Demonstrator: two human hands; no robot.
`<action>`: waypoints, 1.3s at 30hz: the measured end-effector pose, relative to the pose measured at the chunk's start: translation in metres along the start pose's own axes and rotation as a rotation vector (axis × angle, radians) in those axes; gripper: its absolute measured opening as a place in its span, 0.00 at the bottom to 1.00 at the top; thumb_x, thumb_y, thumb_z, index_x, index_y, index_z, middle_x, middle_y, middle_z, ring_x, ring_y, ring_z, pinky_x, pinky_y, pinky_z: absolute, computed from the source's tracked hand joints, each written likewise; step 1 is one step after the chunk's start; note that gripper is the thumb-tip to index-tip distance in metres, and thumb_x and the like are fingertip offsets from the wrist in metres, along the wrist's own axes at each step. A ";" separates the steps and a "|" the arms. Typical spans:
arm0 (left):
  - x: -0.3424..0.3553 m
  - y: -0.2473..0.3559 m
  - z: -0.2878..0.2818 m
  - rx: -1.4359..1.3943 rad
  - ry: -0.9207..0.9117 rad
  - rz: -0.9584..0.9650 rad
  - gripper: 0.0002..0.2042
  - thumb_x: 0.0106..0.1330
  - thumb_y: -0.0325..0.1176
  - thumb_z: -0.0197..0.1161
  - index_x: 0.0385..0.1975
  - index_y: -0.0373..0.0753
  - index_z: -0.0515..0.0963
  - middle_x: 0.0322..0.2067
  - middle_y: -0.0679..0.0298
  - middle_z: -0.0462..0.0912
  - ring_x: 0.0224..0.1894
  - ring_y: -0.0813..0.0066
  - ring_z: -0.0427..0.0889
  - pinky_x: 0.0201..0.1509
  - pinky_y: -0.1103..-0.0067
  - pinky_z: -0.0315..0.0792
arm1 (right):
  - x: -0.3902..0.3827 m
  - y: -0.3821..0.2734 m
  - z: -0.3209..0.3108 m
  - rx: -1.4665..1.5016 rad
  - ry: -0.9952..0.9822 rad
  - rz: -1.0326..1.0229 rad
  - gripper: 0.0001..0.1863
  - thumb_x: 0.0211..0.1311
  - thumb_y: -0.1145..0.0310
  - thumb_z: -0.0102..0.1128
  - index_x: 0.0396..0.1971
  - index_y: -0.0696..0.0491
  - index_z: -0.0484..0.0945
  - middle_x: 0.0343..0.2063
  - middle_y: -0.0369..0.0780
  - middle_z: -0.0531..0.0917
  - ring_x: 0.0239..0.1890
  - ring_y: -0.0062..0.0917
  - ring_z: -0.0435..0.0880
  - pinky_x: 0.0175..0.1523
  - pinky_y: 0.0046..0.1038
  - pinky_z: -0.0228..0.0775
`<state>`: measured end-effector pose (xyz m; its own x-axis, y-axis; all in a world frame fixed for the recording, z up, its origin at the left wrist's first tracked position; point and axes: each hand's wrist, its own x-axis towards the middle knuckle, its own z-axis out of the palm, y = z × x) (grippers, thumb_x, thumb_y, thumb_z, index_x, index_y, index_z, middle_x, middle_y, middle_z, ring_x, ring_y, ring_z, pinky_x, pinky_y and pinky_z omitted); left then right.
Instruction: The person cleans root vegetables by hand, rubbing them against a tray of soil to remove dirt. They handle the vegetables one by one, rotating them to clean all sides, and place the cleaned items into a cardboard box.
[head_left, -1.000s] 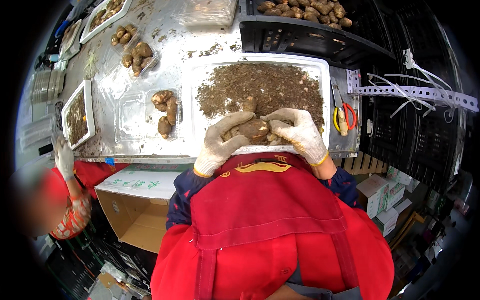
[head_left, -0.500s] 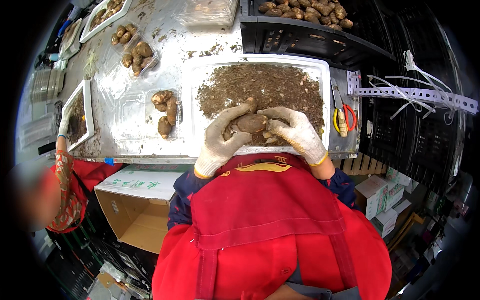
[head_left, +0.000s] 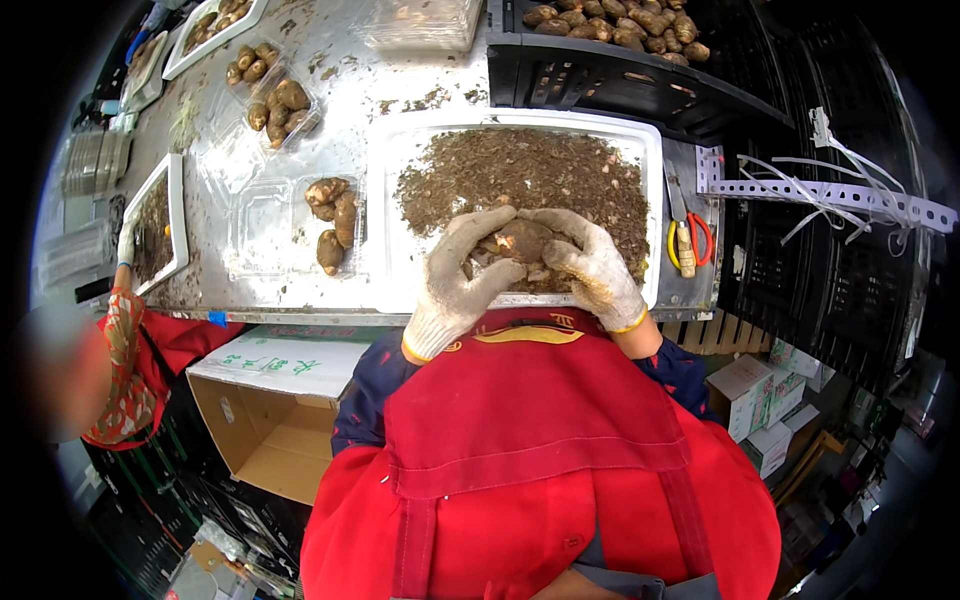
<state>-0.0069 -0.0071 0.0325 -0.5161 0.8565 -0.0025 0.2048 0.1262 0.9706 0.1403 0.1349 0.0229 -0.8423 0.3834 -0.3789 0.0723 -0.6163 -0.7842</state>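
Observation:
Both my hands wear whitish knit gloves soiled with dirt. Between them is a brown taro (head_left: 524, 240) with a pale patch on its left end. My left hand (head_left: 455, 275) curls round its left side, thumb below and fingers above. My right hand (head_left: 598, 268) grips its right side, and the fingertips of both hands nearly meet at the top. They are over the near part of a white tray (head_left: 384, 200) strewn with brown soil and peelings (head_left: 520, 165). What lies beneath my palms is hidden.
Left of the tray, an open clear plastic box (head_left: 265, 240) holds several taros (head_left: 345, 218). A wooden-handled knife (head_left: 686, 255) and red-and-yellow-handled scissors (head_left: 705, 240) lie right. Behind stands a black crate (head_left: 620, 85) of taros. A co-worker's gloved hand (head_left: 128, 240) touches another white tray (head_left: 180, 215).
The taro has been turned in my hands, so its pale patch shows at the left. My right fingers have moved up and left over it, nearer my left fingertips.

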 end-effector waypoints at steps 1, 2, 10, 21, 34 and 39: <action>0.000 -0.001 0.000 -0.004 0.003 -0.014 0.26 0.54 0.27 0.71 0.55 0.33 0.77 0.45 0.54 0.82 0.48 0.66 0.81 0.53 0.75 0.75 | 0.000 -0.003 0.001 -0.055 0.021 -0.032 0.24 0.63 0.75 0.61 0.60 0.61 0.72 0.52 0.44 0.82 0.47 0.25 0.84 0.51 0.25 0.80; -0.001 -0.002 0.000 -0.008 0.006 -0.028 0.25 0.55 0.28 0.71 0.55 0.32 0.77 0.44 0.54 0.81 0.46 0.66 0.81 0.52 0.75 0.75 | 0.001 -0.005 0.003 -0.111 0.040 -0.064 0.25 0.61 0.76 0.62 0.60 0.60 0.73 0.51 0.44 0.82 0.48 0.25 0.83 0.52 0.25 0.80; -0.001 -0.007 -0.002 -0.066 -0.031 -0.097 0.22 0.61 0.30 0.67 0.56 0.32 0.76 0.41 0.54 0.81 0.42 0.66 0.81 0.48 0.75 0.74 | -0.006 -0.015 0.018 -0.571 0.143 -0.192 0.27 0.55 0.79 0.68 0.57 0.58 0.76 0.48 0.39 0.82 0.46 0.20 0.83 0.49 0.22 0.79; 0.001 0.001 0.000 -0.022 -0.032 -0.183 0.20 0.63 0.30 0.63 0.55 0.31 0.77 0.43 0.52 0.83 0.45 0.66 0.83 0.51 0.75 0.76 | -0.004 -0.005 0.017 -1.013 0.113 -0.673 0.26 0.50 0.74 0.71 0.52 0.53 0.79 0.46 0.44 0.81 0.41 0.34 0.86 0.44 0.29 0.81; -0.001 0.006 -0.004 -0.387 -0.048 -0.313 0.20 0.67 0.20 0.53 0.59 0.24 0.72 0.50 0.51 0.81 0.45 0.72 0.84 0.45 0.80 0.83 | -0.007 -0.013 0.021 -0.835 0.147 -0.440 0.26 0.50 0.77 0.71 0.53 0.54 0.81 0.48 0.41 0.81 0.45 0.26 0.85 0.49 0.24 0.80; 0.000 0.007 -0.006 -0.429 -0.058 -0.364 0.19 0.68 0.21 0.54 0.59 0.24 0.72 0.50 0.50 0.81 0.43 0.73 0.85 0.45 0.79 0.84 | -0.005 -0.011 0.015 -0.768 0.142 -0.370 0.27 0.50 0.77 0.72 0.54 0.55 0.80 0.50 0.41 0.80 0.46 0.26 0.84 0.51 0.25 0.78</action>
<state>-0.0102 -0.0096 0.0407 -0.4409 0.8236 -0.3566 -0.3404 0.2142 0.9156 0.1352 0.1296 0.0408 -0.8119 0.5815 -0.0509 0.1904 0.1814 -0.9648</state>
